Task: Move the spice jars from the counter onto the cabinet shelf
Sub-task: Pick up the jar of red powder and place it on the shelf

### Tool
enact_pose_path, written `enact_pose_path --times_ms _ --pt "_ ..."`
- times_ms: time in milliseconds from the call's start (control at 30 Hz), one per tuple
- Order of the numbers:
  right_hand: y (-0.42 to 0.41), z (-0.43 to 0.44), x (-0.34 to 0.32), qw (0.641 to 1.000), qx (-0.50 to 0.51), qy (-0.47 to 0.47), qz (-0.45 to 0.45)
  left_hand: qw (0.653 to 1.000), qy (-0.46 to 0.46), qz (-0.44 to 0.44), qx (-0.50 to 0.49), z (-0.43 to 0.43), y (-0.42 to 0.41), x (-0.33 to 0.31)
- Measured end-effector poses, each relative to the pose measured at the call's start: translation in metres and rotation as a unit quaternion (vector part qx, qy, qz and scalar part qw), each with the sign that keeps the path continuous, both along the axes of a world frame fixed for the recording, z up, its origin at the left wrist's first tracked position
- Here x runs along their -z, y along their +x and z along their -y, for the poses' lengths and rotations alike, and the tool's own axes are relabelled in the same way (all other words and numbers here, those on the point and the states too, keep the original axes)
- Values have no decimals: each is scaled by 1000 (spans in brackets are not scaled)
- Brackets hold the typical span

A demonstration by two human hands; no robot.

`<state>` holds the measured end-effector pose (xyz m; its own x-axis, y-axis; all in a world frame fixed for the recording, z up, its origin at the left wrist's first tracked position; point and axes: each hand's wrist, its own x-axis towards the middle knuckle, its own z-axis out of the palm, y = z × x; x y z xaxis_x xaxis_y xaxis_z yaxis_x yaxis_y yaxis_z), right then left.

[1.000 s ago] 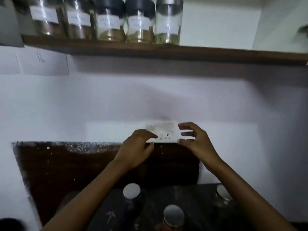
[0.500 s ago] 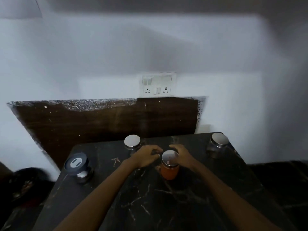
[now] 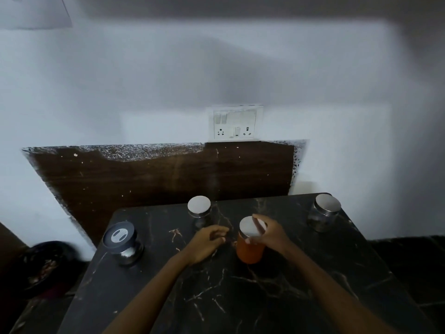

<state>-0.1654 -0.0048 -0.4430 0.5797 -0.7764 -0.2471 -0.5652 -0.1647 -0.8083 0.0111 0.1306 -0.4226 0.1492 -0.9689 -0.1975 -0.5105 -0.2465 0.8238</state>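
White wall [image 3: 168, 92] is filling most of the view, and the shelf is not showing. Below it the black desk [image 3: 240, 297] is carrying four jars, with a brown panel [image 3: 144, 177] standing behind its back edge.

The black-lid jar [image 3: 121, 242] is sitting at the left edge, the corner jar [image 3: 323, 213] at the back right corner, and the back jar [image 3: 199, 209] at the middle of the back edge. The orange jar [image 3: 249, 251] is standing upright near the middle of the desk.

The right hand [image 3: 272, 235] is gripping the orange jar high up, its fingers [image 3: 258, 219] lying over the lid and the thumb pressing the near side. The left hand [image 3: 204, 243] is hovering just beside the jar, loosely curled and holding nothing.

The likely risk is the high grip. If the lid is sitting loose, the body could be dropping away on the lift and spilling powder. The glass may also be slipping during the long reach upward, since the shelf is out of sight. The left hand is looking ready to support the base, which would be reducing that risk.
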Motion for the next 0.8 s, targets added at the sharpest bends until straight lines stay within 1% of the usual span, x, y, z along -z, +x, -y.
enact_pose_path --times_ms 67,133,267,333,400,500,567,633,800 --pt "-3 -3 -15 1000 -10 -14 14 999 -12 -33 -26 -6 -2 -1" --pt "-6 -6 -33 999 -16 -28 36 995 -24 -85 -55 -11 -6 -3" --pt "-5 -12 -70 995 5 -36 94 972 -15 -202 -117 -14 -17 -4" --pt "-3 -13 -86 992 13 -28 126 954 -8 -277 -114 -15 -25 -6" --pt "0 -14 -100 988 23 -18 155 928 -3 -363 -84 -17 -32 -8" --pt "3 -15 -115 983 37 -13 182 897 10 -440 -48 -17 -41 -11" --pt "4 -16 -119 983 34 -16 182 881 8 -470 -40 -15 -46 -13" --pt "4 -17 -122 983 29 -22 181 876 1 -480 -40 -14 -50 -16" --pt "4 -21 -125 987 -3 -26 158 884 -6 -466 -46 -18 -52 -18"
